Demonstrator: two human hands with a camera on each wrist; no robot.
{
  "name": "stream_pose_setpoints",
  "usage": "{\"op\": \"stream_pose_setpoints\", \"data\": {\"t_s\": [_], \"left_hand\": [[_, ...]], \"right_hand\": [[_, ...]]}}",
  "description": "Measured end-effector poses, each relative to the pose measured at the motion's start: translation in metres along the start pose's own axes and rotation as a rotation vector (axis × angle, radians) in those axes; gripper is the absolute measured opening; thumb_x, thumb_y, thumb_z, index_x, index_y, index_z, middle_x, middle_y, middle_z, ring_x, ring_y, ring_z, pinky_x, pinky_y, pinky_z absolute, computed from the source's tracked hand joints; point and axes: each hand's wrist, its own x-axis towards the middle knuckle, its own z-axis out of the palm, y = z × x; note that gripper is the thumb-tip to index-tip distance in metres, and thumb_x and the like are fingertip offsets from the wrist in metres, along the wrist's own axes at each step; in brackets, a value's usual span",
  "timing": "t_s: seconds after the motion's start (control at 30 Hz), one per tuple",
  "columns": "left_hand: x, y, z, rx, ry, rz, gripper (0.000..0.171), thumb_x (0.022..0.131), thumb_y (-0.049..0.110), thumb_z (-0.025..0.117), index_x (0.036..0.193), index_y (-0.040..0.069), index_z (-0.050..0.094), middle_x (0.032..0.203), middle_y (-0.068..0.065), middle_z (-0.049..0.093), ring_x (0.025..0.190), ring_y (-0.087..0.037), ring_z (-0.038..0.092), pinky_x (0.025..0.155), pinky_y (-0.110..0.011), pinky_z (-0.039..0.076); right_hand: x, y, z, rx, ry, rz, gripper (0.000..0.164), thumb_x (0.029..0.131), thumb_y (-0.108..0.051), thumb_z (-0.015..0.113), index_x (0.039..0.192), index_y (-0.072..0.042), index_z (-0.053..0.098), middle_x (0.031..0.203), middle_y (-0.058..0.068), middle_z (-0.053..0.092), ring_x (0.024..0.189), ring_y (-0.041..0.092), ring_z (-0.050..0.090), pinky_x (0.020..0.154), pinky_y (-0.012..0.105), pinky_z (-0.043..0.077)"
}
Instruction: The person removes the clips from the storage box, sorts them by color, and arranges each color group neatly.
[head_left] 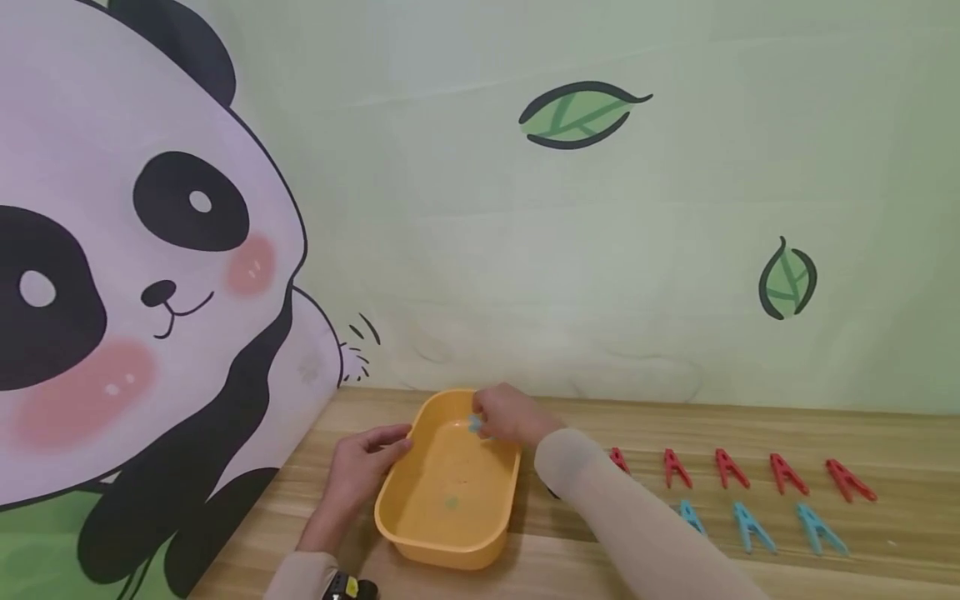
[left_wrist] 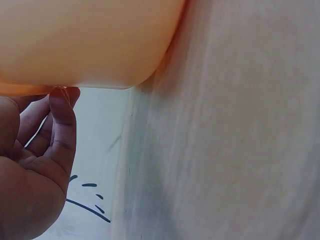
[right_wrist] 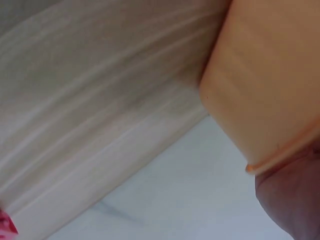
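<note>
A yellow plastic basin (head_left: 442, 546) stands on the wooden table. My left hand (head_left: 358, 471) holds its left rim, thumb and fingertips at the edge; in the left wrist view the fingers (left_wrist: 62, 107) meet the rim close up. Over the basin's far right corner, my right hand (head_left: 506, 414) has its fingers curled and pinches a light blue clothespin (head_left: 475, 424), mostly hidden by the hand. The right wrist view shows only part of this hand (right_wrist: 292, 195) at the rim, with the clothespin out of sight. Inside the basin, the floor shows a small greenish spot.
To the right, several red clothespins (head_left: 731, 468) lie in a row, with blue clothespins (head_left: 753, 527) in a nearer row; my right sleeve (head_left: 637, 517) partly covers both. Behind the table rises a backdrop (head_left: 675, 208) with a panda and leaves.
</note>
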Motion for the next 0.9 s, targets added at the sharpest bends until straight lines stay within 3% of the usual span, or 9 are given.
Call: {"op": "stream_pose_setpoints", "data": {"t_s": [0.13,0.27,0.43,0.67,0.9], "left_hand": [[0.0,0.0,0.003,-0.027,-0.006,-0.008,0.028,0.097,0.011,0.078,0.123,0.0,0.078,0.114,-0.014,0.077,0.091,-0.019,0.073,0.074,-0.024,0.06],[0.001,0.001,0.005,-0.041,-0.01,-0.016,0.028,0.096,0.01,0.078,0.122,0.0,0.078,0.113,-0.014,0.077,0.09,-0.019,0.073,0.074,-0.025,0.06],[0.001,0.003,0.005,-0.021,-0.01,-0.016,0.028,0.097,0.011,0.078,0.123,0.0,0.078,0.114,-0.014,0.077,0.09,-0.019,0.072,0.074,-0.025,0.06],[0.0,0.002,0.004,-0.015,0.002,-0.003,0.027,0.096,0.011,0.079,0.121,0.0,0.079,0.112,-0.013,0.078,0.086,-0.017,0.072,0.072,-0.024,0.06],[0.0,0.001,0.001,0.014,0.004,-0.006,0.028,0.096,0.012,0.079,0.122,0.001,0.078,0.113,-0.012,0.077,0.088,-0.016,0.07,0.072,-0.023,0.059]], "right_hand": [[-0.001,0.001,0.007,-0.057,0.035,-0.009,0.011,0.098,-0.011,0.077,0.105,-0.004,0.073,0.092,0.004,0.071,0.081,0.018,0.061,0.08,0.038,0.056],[-0.003,0.002,0.008,-0.064,0.048,-0.035,0.006,0.098,-0.006,0.074,0.104,-0.006,0.074,0.095,0.005,0.073,0.086,0.02,0.065,0.082,0.038,0.057],[-0.005,0.005,0.004,0.061,0.052,-0.057,0.014,0.094,0.001,0.072,0.107,-0.005,0.076,0.103,0.007,0.075,0.097,0.023,0.069,0.088,0.038,0.058],[-0.011,0.009,-0.002,0.294,0.061,-0.085,0.016,0.093,0.002,0.073,0.108,-0.003,0.075,0.1,0.006,0.075,0.095,0.021,0.07,0.087,0.034,0.058],[-0.024,0.007,-0.014,0.382,0.144,-0.095,0.015,0.096,-0.005,0.075,0.111,-0.005,0.075,0.102,0.002,0.075,0.096,0.018,0.07,0.087,0.034,0.059]]}}
